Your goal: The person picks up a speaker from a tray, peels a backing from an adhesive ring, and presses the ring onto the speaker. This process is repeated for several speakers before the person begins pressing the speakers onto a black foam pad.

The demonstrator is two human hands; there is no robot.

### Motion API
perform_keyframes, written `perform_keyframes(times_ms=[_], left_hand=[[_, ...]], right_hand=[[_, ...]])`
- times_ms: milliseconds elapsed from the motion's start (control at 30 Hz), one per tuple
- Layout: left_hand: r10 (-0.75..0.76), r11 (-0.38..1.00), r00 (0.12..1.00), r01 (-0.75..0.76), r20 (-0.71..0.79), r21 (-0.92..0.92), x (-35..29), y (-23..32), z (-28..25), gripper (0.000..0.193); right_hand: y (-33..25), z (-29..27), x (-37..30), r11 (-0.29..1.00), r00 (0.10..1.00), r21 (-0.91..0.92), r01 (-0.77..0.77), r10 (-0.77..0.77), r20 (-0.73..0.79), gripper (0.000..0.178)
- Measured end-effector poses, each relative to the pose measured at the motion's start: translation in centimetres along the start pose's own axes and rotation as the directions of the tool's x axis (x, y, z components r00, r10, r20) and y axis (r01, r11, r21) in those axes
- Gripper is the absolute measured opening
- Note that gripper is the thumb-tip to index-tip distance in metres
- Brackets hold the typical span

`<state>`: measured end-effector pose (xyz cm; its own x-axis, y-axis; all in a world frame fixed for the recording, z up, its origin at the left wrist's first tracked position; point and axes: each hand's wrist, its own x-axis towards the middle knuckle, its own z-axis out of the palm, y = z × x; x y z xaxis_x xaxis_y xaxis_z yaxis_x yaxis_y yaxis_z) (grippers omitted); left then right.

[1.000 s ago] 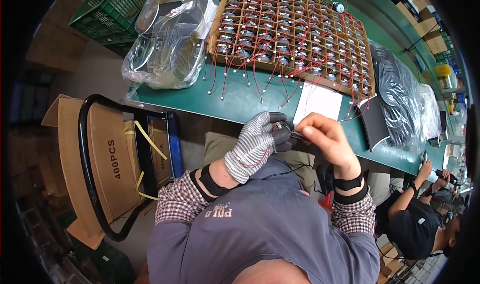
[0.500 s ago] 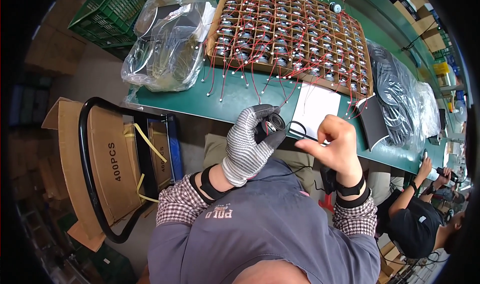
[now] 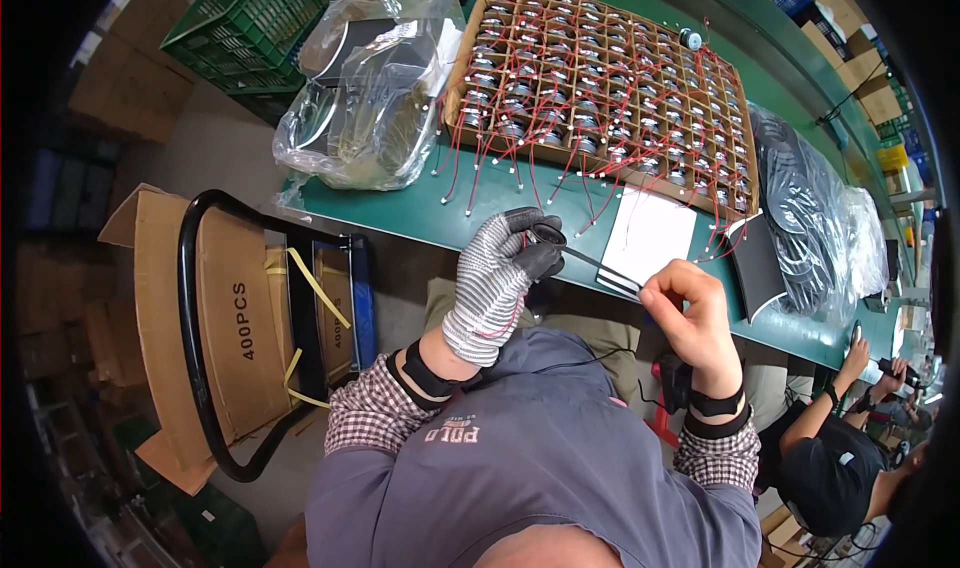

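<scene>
My left hand [image 3: 484,293], in a striped grey-and-white glove with black fingertips, is closed around a small round black speaker [image 3: 546,234] in front of the table edge. A thin red wire runs from it down over the glove. From the speaker a narrow black strip [image 3: 598,266] stretches to the right, looking taut and doubled near its end. My bare right hand [image 3: 692,318] pinches that end between thumb and forefinger. Whether the strip is fixed to the speaker is hidden by the gloved fingers.
A divided cardboard tray [image 3: 452,93] of speakers with red wires fills the green table [image 3: 400,206]. Left of it lies a clear plastic bag [image 3: 375,118]; a white sheet [image 3: 655,230], a black sheet [image 3: 757,268] and bagged black rings [image 3: 810,228] lie right. A chair [image 3: 190,348] stands left; a co-worker [image 3: 825,458] sits right.
The black strip hung in a loose loop before and is now drawn out straight. My right hand has closed on its end and come slightly nearer my body. The whole view has shifted slightly.
</scene>
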<state>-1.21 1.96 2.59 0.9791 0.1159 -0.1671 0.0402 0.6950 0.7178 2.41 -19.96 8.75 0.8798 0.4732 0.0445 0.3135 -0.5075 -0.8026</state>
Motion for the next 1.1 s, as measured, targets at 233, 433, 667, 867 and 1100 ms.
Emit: perform_keyframes(times_ms=[233,433,667,867,1100], left_hand=[[-0.169,0.961,0.982,0.184,0.087,-0.208,0.1,-0.2,-0.6,0.038],[-0.258,0.939,0.952,0.287,0.164,-0.190,-0.4,0.4,0.4,0.039],[-0.265,0.935,0.943,0.303,0.202,-0.186,-0.9,0.2,0.8,0.033],[-0.261,0.943,0.938,0.298,0.228,-0.146,-1.2,0.2,1.0,0.033],[-0.266,0.944,0.935,0.302,0.236,-0.134,-1.5,0.8,1.0,0.037]], right_hand=[[0.5,-0.6,0.5,0.991,0.991,0.094,-0.098,0.088,0.101,0.013],[2.1,-0.2,1.8,0.982,0.983,0.071,-0.176,0.171,0.071,0.015],[1.6,0.1,4.1,0.994,0.995,-0.062,-0.085,0.088,0.055,0.016],[1.2,0.8,5.8,0.994,0.996,-0.114,-0.006,0.016,0.088,0.016],[-0.3,2.5,6.9,0.987,0.985,-0.106,0.124,-0.109,0.132,0.016]])
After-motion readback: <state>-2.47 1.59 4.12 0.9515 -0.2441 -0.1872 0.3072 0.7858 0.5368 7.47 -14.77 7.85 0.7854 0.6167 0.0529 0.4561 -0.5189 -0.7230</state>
